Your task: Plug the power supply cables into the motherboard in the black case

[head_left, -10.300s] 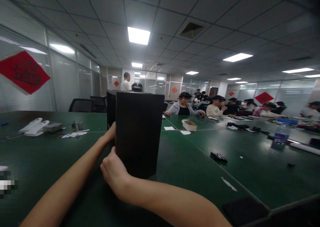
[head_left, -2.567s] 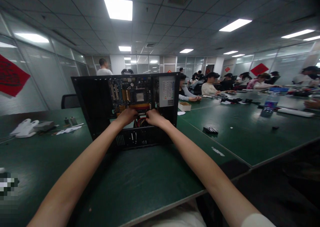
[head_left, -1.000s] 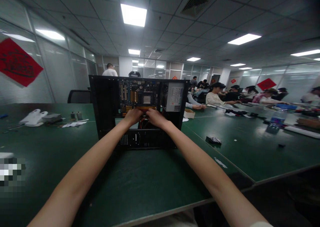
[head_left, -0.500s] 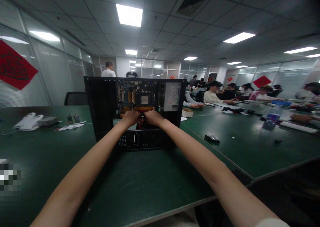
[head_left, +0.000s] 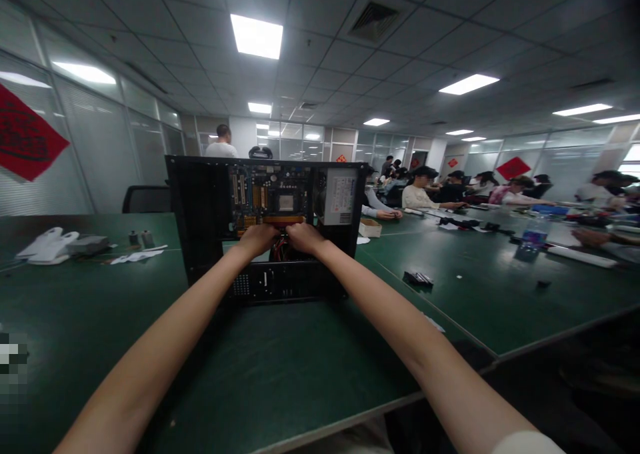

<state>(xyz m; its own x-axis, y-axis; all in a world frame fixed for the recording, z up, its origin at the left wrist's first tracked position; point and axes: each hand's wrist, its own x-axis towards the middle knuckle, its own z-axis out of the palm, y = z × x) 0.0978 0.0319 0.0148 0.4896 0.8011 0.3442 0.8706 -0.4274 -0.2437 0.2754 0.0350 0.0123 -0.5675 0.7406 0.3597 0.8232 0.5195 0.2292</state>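
An open black computer case [head_left: 200,207] stands upright on the green table [head_left: 280,354]. Inside it are a motherboard [head_left: 273,186] and, at the upper right, a silver power supply [head_left: 341,194]. Both hands reach into the case at the motherboard's lower edge, by the orange memory slots [head_left: 284,220]. My left hand [head_left: 259,239] and my right hand [head_left: 303,238] are close together, fingers bent and closed. What they grip, if anything, is too small to make out. Red and dark cables [head_left: 281,249] hang just below and between them.
White plastic bags [head_left: 53,246], a grey box [head_left: 87,245] and two small bottles lie at the left. A black part [head_left: 419,279], a small carton [head_left: 370,227] and a water bottle [head_left: 534,237] are on the right. Several people sit at the far tables.
The view has shifted slightly, so the case and room sit a little differently in the picture. Both hands stay at nearly the same spot on the motherboard.
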